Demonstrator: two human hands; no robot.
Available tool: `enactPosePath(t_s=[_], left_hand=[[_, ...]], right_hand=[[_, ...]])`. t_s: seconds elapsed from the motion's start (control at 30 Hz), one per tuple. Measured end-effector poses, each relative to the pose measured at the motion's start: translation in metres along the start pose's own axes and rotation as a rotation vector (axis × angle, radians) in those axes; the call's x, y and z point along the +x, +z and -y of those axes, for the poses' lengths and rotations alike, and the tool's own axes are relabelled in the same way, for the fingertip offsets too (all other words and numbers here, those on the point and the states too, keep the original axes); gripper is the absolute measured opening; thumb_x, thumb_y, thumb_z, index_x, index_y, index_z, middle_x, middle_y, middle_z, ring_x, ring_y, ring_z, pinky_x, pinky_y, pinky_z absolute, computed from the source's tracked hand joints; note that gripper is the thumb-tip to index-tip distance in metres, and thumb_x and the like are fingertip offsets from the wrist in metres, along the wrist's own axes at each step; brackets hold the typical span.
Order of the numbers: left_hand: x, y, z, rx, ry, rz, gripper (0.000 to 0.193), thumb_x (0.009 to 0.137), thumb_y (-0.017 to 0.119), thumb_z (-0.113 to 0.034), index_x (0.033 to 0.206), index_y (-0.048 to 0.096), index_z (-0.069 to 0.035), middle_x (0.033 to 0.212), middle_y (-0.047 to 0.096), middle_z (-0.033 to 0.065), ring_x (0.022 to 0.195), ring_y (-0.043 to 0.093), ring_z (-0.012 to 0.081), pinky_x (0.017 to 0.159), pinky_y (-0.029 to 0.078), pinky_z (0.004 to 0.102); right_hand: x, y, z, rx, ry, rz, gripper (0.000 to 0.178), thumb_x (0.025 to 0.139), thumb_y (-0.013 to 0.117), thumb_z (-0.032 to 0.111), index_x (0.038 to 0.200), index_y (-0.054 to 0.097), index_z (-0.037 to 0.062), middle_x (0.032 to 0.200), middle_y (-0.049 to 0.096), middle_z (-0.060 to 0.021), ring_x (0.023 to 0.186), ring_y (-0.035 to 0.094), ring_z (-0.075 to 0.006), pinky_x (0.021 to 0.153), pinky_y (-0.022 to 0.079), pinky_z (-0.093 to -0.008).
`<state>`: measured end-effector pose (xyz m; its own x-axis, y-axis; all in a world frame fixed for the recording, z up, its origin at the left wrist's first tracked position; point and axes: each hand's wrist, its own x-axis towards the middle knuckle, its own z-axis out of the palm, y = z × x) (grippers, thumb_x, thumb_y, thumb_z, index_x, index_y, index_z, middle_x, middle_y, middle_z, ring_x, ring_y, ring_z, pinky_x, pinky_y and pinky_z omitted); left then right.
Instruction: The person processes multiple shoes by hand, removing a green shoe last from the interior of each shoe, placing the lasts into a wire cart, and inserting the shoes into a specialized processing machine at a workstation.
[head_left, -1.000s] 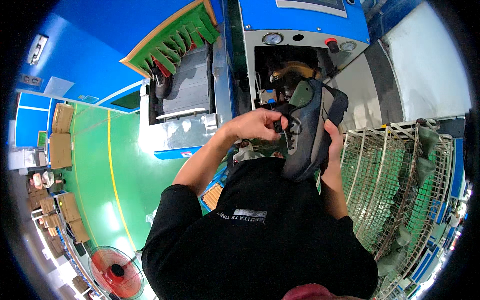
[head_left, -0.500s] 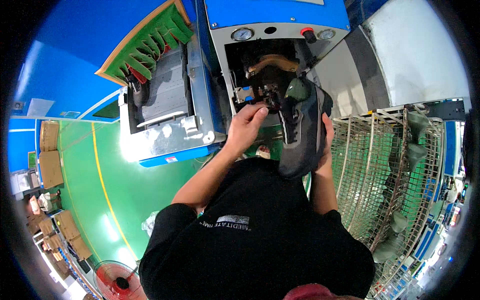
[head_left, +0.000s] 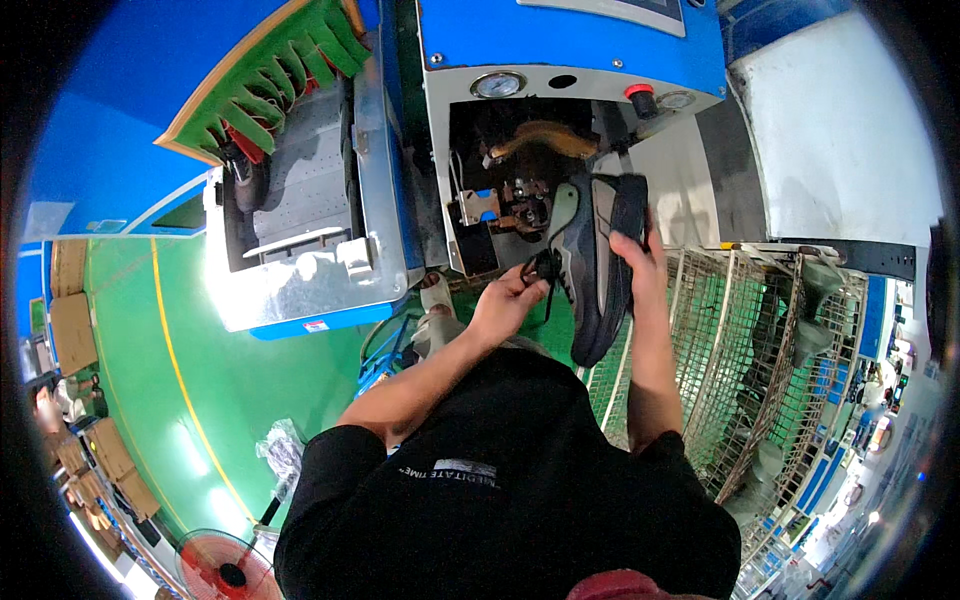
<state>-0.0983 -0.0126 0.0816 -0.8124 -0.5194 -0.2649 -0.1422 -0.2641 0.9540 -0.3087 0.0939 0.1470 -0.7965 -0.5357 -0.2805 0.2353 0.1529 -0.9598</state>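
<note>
A dark grey shoe (head_left: pixel 598 285) with lighter side panels is held in front of the machine, tipped onto its side with its toe toward me. A green shoe last (head_left: pixel 564 208) shows in its opening. My right hand (head_left: pixel 642 268) grips it from the right, thumb on the side panel and fingers behind the sole, partly hidden. Beside the shoe's lacing, my left hand (head_left: pixel 510 302) is closed in a pinch on black shoelaces (head_left: pixel 545 268).
Ahead stands a blue and grey machine (head_left: pixel 570 50) with a pressure gauge (head_left: pixel 498 85) and a curved brown pad (head_left: pixel 545 138) in its cavity. To the left is a conveyor (head_left: pixel 305 170) behind green curtain flaps (head_left: pixel 270 100). A wire rack (head_left: pixel 740 340) stands close on the right.
The shoe has rolled so its side faces up more. My left hand has moved down slightly and black laces now show at its fingers. My right thumb has come over the side panel.
</note>
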Motion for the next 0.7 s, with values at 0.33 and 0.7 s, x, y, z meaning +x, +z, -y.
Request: enactPosePath(t_s=[0.33, 0.7], left_hand=[[0.066, 0.021, 0.053, -0.93, -0.486, 0.124, 0.027, 0.106, 0.051, -0.029, 0.117, 0.06, -0.005, 0.097, 0.07, 0.0066, 0.087, 0.066, 0.0193, 0.082, 0.053, 0.036], [0.077, -0.031, 0.07, -0.874, -0.67, 0.005, 0.035, 0.107, 0.038, -0.023, 0.131, 0.053, -0.002, 0.091, 0.068, 0.0139, 0.07, 0.062, 0.0255, 0.066, 0.05, 0.0389]], right_hand=[[0.048, 0.062, 0.046, -1.009, -0.185, 0.035, 0.12, 0.069, 0.081, 0.054, 0.162, 0.019, 0.0098, 0.101, 0.073, -0.0219, 0.094, 0.071, -0.0314, 0.085, 0.054, -0.0394], [0.036, 0.116, 0.033, -1.459, -0.002, 0.068, 0.114, 0.082, 0.07, 0.06, 0.163, 0.001, 0.0196, 0.134, 0.048, -0.0425, 0.113, 0.062, -0.0506, 0.091, 0.054, -0.051]])
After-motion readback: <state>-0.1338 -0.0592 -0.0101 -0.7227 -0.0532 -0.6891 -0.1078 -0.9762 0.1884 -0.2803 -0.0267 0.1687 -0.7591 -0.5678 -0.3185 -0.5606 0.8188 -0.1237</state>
